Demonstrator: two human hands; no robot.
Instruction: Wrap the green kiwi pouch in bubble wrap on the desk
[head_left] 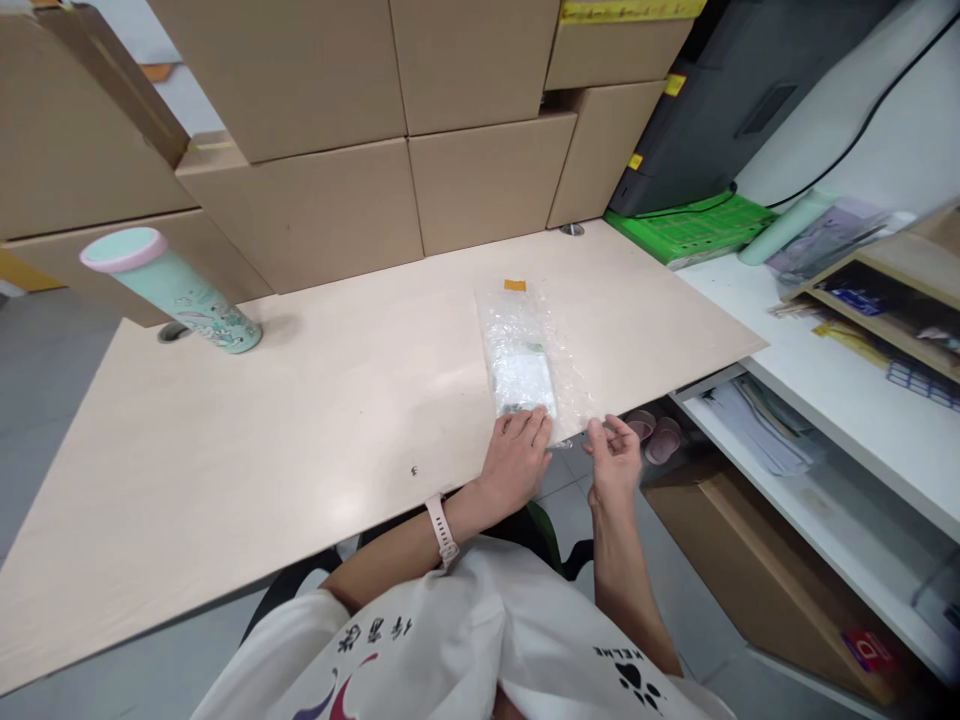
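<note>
A clear sheet of bubble wrap (511, 325) lies on the table near its front edge, with a small orange tab at its far end. Inside or under the plastic shows a pale, flat rectangular thing (523, 378); its kind cannot be made out. My left hand (517, 450) rests on the near end of this piece, fingers laid flat and pointing forward. Just to the right, my right hand (615, 460) pinches the near right corner of the bubble wrap between thumb and fingers, at the table's edge.
Stacked cardboard boxes (330, 215) line the back of the wooden table (322, 390). A mint tumbler (184, 295) stands at the left. At the right are a green crate (690, 225) and a white shelf unit (847, 350) with papers. A cardboard box (750, 560) lies below.
</note>
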